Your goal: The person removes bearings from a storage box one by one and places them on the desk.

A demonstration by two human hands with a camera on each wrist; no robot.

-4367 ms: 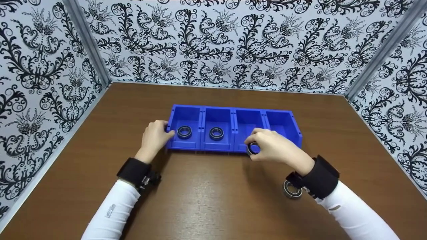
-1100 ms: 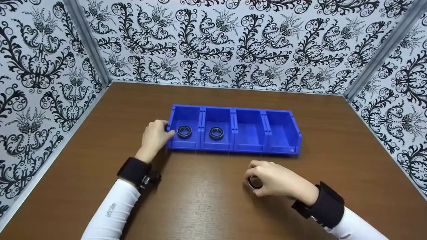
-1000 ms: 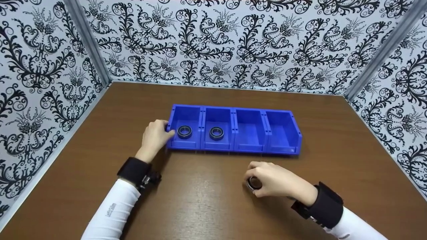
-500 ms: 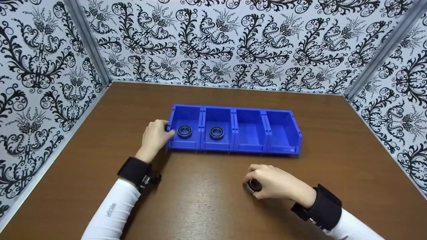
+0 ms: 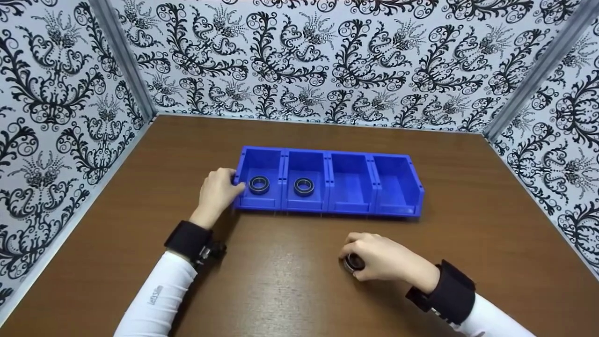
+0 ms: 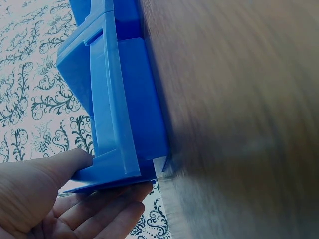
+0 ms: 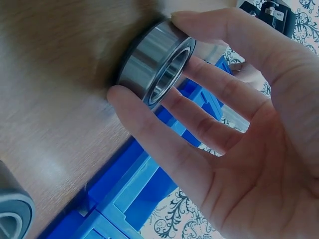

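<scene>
A row of joined blue bins (image 5: 351, 206) stands on the wooden table. One bearing (image 5: 259, 185) lies flat in the leftmost bin and another bearing (image 5: 303, 187) in the bin beside it. My left hand (image 5: 217, 192) grips the row's left side wall, thumb inside and fingers outside, as the left wrist view (image 6: 112, 164) confirms for the blue bin. In front of the bins my right hand (image 5: 381, 257) holds a metal bearing (image 7: 154, 62) between thumb and fingertips, at the tabletop. Its shiny outer ring shows in the right wrist view.
Another bearing (image 7: 12, 211) stands at the lower left edge of the right wrist view; the head view does not show it. Patterned panels (image 5: 304, 61) enclose the wooden table (image 5: 281, 271) at the back and sides.
Since the oldest frame, my right hand has brought the bearing from the third bin's front edge back towards me, down to the table. Lately it shifts slightly left. The left hand stays put.
</scene>
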